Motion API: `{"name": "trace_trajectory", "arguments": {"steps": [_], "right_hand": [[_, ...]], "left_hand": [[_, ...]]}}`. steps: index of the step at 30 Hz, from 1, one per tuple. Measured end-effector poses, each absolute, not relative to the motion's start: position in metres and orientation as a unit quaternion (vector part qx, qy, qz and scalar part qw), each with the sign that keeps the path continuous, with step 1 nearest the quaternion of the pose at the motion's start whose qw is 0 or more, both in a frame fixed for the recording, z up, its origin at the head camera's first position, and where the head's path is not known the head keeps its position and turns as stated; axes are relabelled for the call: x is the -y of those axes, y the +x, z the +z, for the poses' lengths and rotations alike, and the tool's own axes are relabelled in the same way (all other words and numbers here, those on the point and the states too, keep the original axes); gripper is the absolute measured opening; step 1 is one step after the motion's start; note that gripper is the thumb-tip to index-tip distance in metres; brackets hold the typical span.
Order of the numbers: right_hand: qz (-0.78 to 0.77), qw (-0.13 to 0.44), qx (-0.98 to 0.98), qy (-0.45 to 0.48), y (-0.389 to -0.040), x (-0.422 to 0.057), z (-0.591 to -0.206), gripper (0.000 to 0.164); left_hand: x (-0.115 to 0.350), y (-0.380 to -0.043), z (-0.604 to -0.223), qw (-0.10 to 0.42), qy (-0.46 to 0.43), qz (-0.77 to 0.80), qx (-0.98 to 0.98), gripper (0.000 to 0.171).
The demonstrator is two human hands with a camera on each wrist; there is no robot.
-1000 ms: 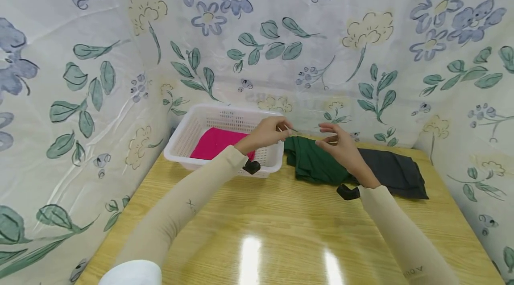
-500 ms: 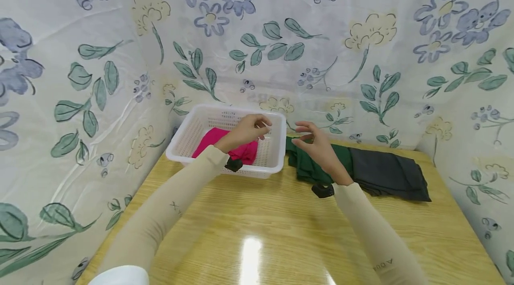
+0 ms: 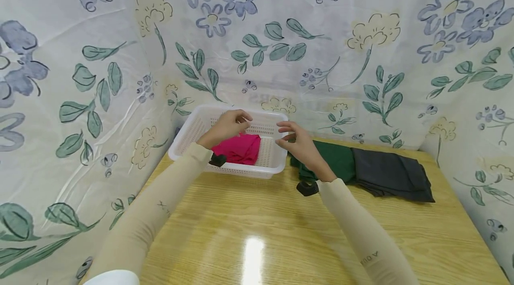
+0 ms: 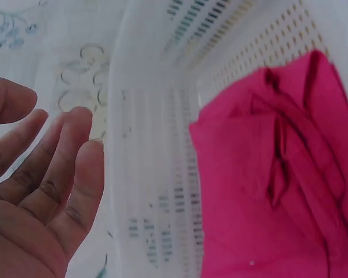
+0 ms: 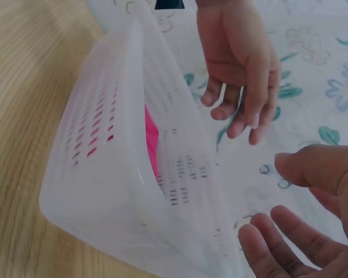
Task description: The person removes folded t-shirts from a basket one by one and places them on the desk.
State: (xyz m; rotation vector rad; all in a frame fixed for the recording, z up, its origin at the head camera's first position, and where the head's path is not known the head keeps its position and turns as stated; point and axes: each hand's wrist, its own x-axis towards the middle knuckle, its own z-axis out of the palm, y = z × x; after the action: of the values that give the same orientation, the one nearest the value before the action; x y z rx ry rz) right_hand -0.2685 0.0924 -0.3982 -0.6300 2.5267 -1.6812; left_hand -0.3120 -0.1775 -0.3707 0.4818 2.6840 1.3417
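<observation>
A folded bright pink cloth (image 3: 241,149) lies inside a white perforated plastic basket (image 3: 277,170). My left hand (image 3: 226,126) hovers over the basket with loosely bent fingers and holds nothing. In the left wrist view the pink cloth (image 4: 249,185) shows several folds and sits well apart from the fingers. Above the basket's right rim is my right hand (image 3: 299,144), thumb and fingers spread apart with nothing between them. The right wrist view has both hands facing each other over the basket (image 5: 98,174), with a gap between them.
To the right of the basket, a folded dark green cloth (image 3: 333,160) lies on the wooden table (image 3: 305,231). A folded dark grey cloth (image 3: 391,173) adjoins it further right. A flower-printed sheet (image 3: 257,75) hangs close behind and at the sides.
Both hands have moved left, the left one deeper over the basket, the right one from above the green cloth to the basket's right rim. The cloths and basket keep their places.
</observation>
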Motion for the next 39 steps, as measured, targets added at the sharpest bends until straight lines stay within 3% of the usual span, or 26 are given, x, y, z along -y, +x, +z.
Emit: {"name": "trace_trajectory", "arguments": {"steps": [21,33,39], "right_hand": [[-0.504,0.086,-0.839,-0.188,-0.275,-0.04,-0.401,0.053],[-0.525,0.133,-0.825,-0.161,-0.283,-0.022,-0.404,0.057],[-0.509,0.128,-0.839,-0.142,-0.288,-0.014,-0.41,0.056]], "left_hand": [[0.249,-0.331,-0.383,0.061,0.063,0.436,-0.895,0.036],[0.264,-0.333,-0.39,0.086,0.012,0.419,-0.904,0.036],[0.266,-0.336,-0.393,0.089,-0.004,0.39,-0.917,0.035]]}}
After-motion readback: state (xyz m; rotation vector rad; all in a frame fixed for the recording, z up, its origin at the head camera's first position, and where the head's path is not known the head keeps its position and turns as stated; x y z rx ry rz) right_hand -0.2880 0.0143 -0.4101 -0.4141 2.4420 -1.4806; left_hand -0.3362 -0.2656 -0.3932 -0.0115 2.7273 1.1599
